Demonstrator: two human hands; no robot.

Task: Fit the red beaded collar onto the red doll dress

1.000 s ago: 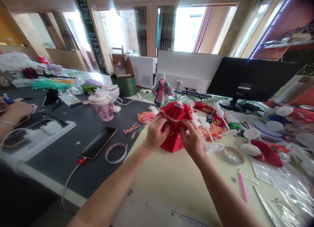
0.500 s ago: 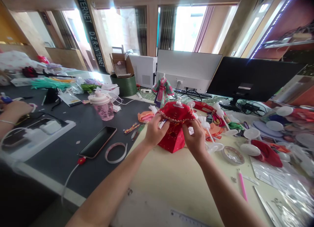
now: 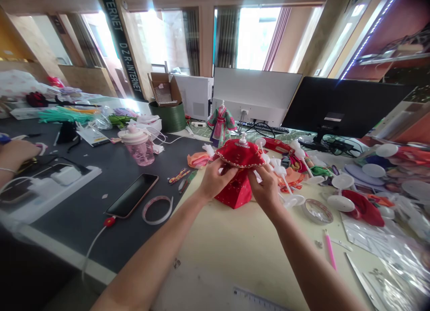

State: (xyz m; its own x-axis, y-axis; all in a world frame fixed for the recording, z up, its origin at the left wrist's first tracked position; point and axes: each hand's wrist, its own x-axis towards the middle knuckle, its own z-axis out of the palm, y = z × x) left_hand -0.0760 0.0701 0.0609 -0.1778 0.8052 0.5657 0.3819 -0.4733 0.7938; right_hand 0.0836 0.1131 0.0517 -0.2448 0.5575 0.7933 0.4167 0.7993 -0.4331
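A small red doll garment (image 3: 235, 192) stands upright on the cream table, with a red cape (image 3: 240, 153) edged in beads over its top and a white stand knob above the neck. My left hand (image 3: 217, 179) pinches the cape's lower edge on the left side. On the right side, my right hand (image 3: 265, 183) grips the same edge, its fingertips partly hidden under the cloth. Behind them a green and pink doll robe (image 3: 222, 123) is upright on its own stand.
White stands (image 3: 342, 181) and cloth pieces crowd the right. A phone (image 3: 133, 195), tape roll (image 3: 157, 210) and pink cup (image 3: 138, 145) lie to the left. Monitors (image 3: 257, 89) stand behind. Another person's hand (image 3: 20, 154) is at the far left. A pink pencil (image 3: 329, 249) lies front right.
The view has shifted slightly. The cape's front edge looks a little flatter and more spread, and both hands still hold it.
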